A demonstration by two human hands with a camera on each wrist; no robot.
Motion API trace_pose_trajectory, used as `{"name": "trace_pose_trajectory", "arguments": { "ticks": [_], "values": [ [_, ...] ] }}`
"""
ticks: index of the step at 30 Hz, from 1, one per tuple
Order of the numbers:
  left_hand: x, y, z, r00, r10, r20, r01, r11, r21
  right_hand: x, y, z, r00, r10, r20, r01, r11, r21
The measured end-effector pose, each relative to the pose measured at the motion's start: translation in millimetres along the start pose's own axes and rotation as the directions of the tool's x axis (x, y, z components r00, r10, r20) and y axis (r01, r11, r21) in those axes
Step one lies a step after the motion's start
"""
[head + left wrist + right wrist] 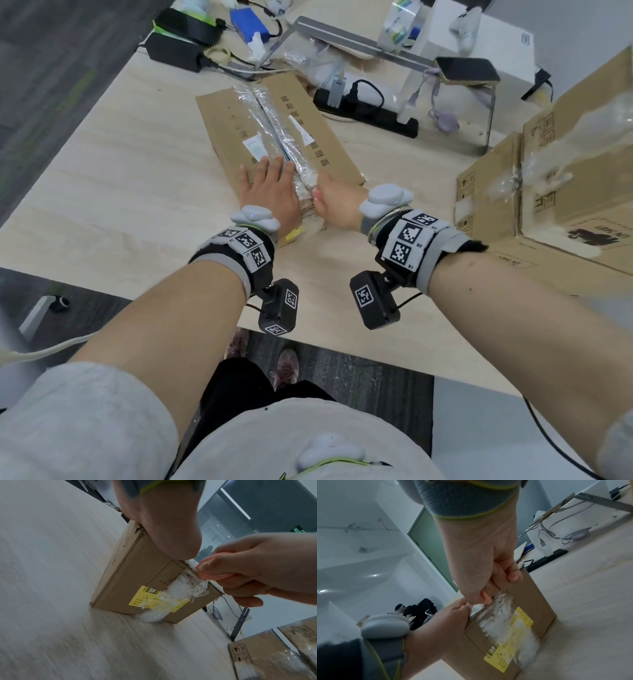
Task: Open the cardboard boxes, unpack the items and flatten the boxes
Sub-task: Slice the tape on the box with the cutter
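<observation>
A long flat cardboard box (239,116) lies on the wooden table (120,154), sealed along its top with clear tape (274,130). My left hand (270,185) lies flat on the box's near end with straight fingers; its palm heel (164,527) presses the top edge. My right hand (334,202) is a fist beside it, gripping a small pink tool (216,576) whose tip (485,597) touches the crumpled tape (503,615) at the near top edge. The box's end face (137,574) carries a yellow label (142,597) under tape.
Two taller taped cardboard boxes (565,171) stand at the right of the table. Behind the flat box lie a black power strip (363,109), cables, plastic bags and a metal stand (376,51) with a phone (467,70). Bare tabletop lies left of the box.
</observation>
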State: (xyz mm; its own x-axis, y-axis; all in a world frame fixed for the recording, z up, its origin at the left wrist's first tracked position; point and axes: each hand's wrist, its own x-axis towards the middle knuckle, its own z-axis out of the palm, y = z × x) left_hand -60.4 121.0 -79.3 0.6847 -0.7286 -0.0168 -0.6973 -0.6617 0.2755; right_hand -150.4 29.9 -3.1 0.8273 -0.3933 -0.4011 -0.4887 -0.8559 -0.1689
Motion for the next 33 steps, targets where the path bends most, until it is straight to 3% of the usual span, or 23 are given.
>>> {"name": "trace_pose_trajectory", "arguments": {
  "ticks": [7,12,18,22,25,28,30,33],
  "values": [
    [2,2,2,1.000,-0.028,0.006,0.028,0.999,0.018,-5,10,12,1.000,-0.023,0.005,0.023,0.997,0.073],
    [0,10,2,0.994,-0.114,0.006,0.113,0.993,0.035,-12,24,17,0.997,-0.038,-0.062,0.052,0.969,0.243],
    [-5,33,12,0.970,-0.242,-0.010,0.240,0.968,-0.078,-26,46,4,0.953,0.021,-0.303,0.097,0.924,0.370],
    [-6,52,12,0.969,-0.249,-0.005,0.247,0.964,-0.099,-24,59,9,0.922,0.106,-0.373,0.088,0.879,0.469],
    [-8,50,12,0.990,-0.130,-0.054,0.123,0.987,-0.104,-22,65,12,0.899,0.155,-0.410,0.088,0.853,0.515],
    [-11,44,7,0.985,0.116,-0.130,-0.128,0.988,-0.089,-22,67,17,0.890,0.207,-0.405,0.066,0.822,0.565],
    [-9,39,0,0.965,0.247,-0.091,-0.255,0.963,-0.091,-21,65,21,0.900,0.221,-0.375,0.046,0.808,0.587],
    [-1,32,-5,0.955,0.295,-0.011,-0.295,0.956,-0.006,-20,62,28,0.913,0.233,-0.335,0.021,0.793,0.609]
  ]
}}
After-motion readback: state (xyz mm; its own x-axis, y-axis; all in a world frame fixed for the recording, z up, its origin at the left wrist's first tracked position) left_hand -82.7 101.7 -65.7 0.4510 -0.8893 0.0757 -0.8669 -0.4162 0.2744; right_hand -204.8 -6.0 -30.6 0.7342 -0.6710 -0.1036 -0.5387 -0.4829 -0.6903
